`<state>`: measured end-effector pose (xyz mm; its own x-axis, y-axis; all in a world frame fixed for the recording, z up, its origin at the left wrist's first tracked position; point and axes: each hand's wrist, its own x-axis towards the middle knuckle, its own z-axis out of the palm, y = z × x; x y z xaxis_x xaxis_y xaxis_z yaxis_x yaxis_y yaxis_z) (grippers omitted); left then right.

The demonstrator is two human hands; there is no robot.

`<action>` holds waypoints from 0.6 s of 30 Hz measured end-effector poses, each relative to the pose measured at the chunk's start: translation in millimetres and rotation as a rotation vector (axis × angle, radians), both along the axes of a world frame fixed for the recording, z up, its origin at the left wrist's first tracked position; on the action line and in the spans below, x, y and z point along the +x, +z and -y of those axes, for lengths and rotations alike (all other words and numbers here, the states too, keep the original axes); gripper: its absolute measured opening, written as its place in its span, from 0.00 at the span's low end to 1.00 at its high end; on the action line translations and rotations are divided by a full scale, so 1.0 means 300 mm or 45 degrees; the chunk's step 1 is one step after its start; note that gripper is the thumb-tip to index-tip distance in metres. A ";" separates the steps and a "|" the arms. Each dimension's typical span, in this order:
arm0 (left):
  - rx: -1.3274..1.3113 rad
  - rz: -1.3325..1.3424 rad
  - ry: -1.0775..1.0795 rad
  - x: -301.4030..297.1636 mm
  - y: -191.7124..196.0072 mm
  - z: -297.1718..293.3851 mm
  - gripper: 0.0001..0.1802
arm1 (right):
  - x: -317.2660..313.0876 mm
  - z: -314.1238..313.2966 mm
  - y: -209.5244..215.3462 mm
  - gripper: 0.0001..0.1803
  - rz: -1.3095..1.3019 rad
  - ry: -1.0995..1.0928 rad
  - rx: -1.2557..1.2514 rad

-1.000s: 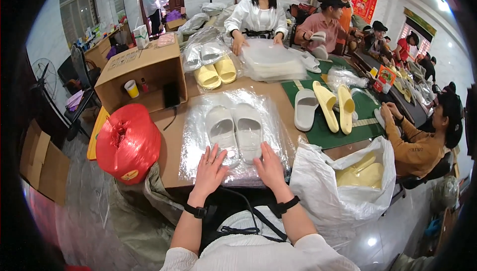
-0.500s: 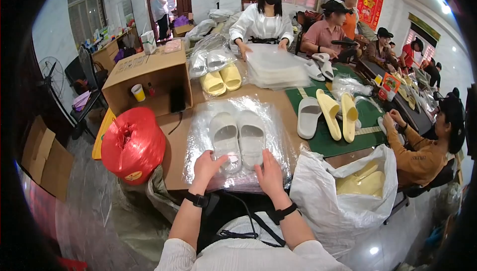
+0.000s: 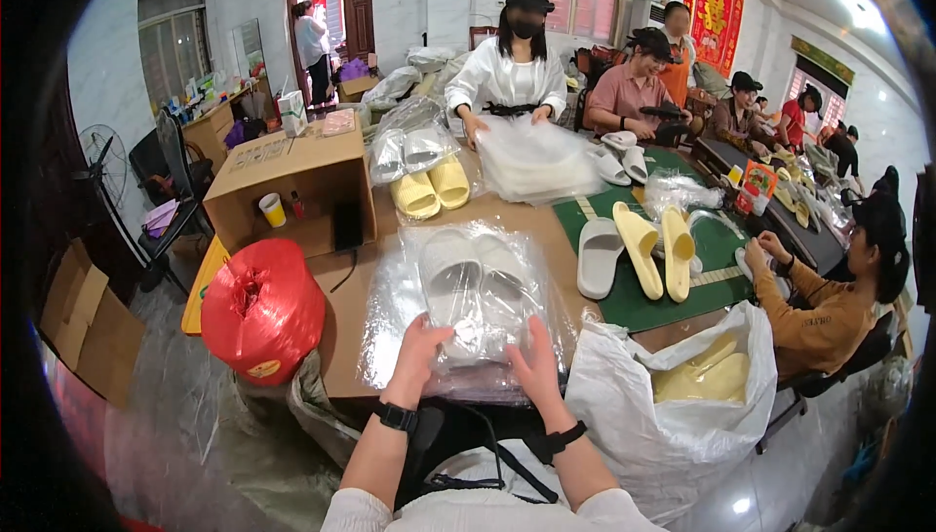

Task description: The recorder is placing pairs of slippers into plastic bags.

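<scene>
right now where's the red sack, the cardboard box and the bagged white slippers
red sack (image 3: 261,310), head view, middle of its front
cardboard box (image 3: 292,166), head view, top flap
bagged white slippers (image 3: 475,274), head view, left slipper's strap

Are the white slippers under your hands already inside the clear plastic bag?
Yes, the pair of white slippers lies inside the clear plastic bag, with the left hand and right hand pressing on it.

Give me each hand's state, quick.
Left hand: open, flat on the plastic bag of slippers.
Right hand: open, flat on the bag.
</scene>
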<state>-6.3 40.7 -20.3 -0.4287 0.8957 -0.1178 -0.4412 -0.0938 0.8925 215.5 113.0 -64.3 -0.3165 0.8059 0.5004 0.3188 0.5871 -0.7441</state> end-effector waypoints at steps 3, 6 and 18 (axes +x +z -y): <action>0.071 0.051 -0.061 0.034 0.024 0.009 0.30 | 0.006 -0.017 0.021 0.41 -0.333 -0.007 -0.187; 0.207 0.207 -0.289 0.087 0.149 0.080 0.29 | 0.030 0.012 0.165 0.47 -0.564 -0.083 -0.628; 0.275 0.178 -0.301 0.160 0.160 0.188 0.34 | -0.045 0.138 0.270 0.23 -0.743 0.230 -0.562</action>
